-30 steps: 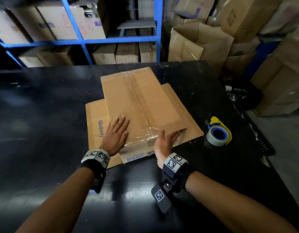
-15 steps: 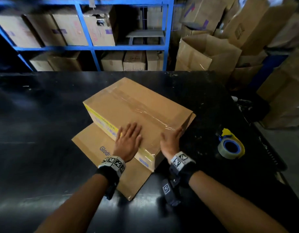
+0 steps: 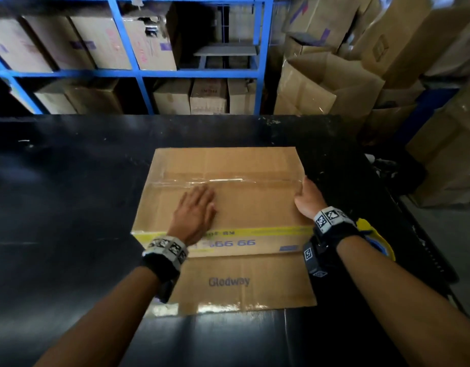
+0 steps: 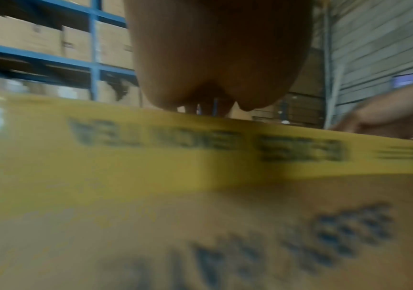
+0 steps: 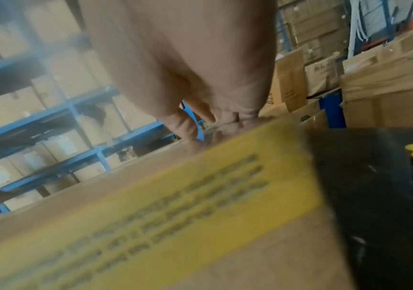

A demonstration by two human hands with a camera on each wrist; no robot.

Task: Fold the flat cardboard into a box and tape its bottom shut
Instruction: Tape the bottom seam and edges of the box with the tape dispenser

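The cardboard box (image 3: 255, 205) stands bottom-up on the black table (image 3: 70, 207), with clear tape (image 3: 228, 181) running along its seam from left to right. An open flap (image 3: 242, 284) printed "Glodway" lies flat toward me. My left hand (image 3: 197, 207) presses flat on the box top, just below the tape. My right hand (image 3: 306, 196) rests on the box's right edge, where the tape ends, with the thumb lying along that edge. Both wrist views are blurred. They show the yellow band (image 4: 200, 149) on the near side of the box (image 5: 175, 215).
A tape dispenser (image 3: 371, 234), yellow and blue, sits on the table to the right, mostly hidden behind my right wrist. Blue shelving (image 3: 138, 72) with cartons stands beyond the table. Stacked cardboard boxes (image 3: 334, 86) crowd the right side.
The box has turned from a diagonal lie to square in front of me. My right hand slid from its near corner to its right edge. My left hand stayed flat on top.
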